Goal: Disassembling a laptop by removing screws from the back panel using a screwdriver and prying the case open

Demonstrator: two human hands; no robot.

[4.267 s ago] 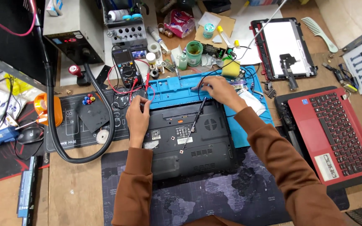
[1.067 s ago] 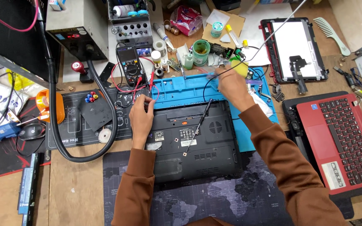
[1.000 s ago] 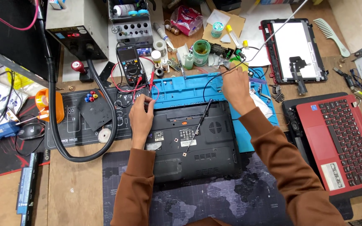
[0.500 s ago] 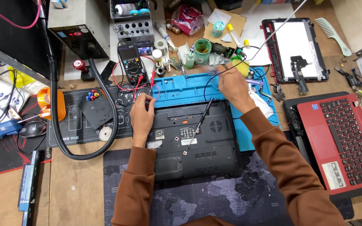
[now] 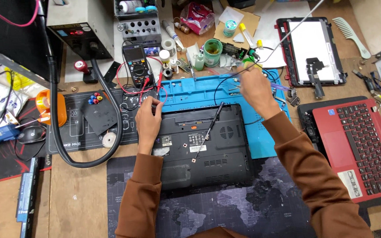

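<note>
Black and upturned, the laptop point(image 5: 203, 147) lies at centre frame, half on the blue silicone repair mat point(image 5: 208, 90), a thin probe point(image 5: 206, 136) resting across its base. The left hand point(image 5: 148, 119) presses its upper-left corner with fingers curled. The right hand point(image 5: 254, 86), above right on the mat, pinches something small that I cannot make out.

laptop base point(image 5: 206, 147) lies mid counter point(image 5: 80, 194), its near half on the map mat point(image 5: 243, 211), far edge on the work mat point(image 5: 208, 90). screwdriver point(image 5: 208, 132) lies across the base. left hand point(image 5: 148, 121) at the base's far-left corner; right hand point(image 5: 254, 86) beyond its far-right corner, over the work mat. multimeter point(image 5: 136, 66) behind the left hand. open laptop point(image 5: 360, 147) to the right, screen panel point(image 5: 311, 50) behind it. mouse point(image 5: 31, 134) far left.
</note>
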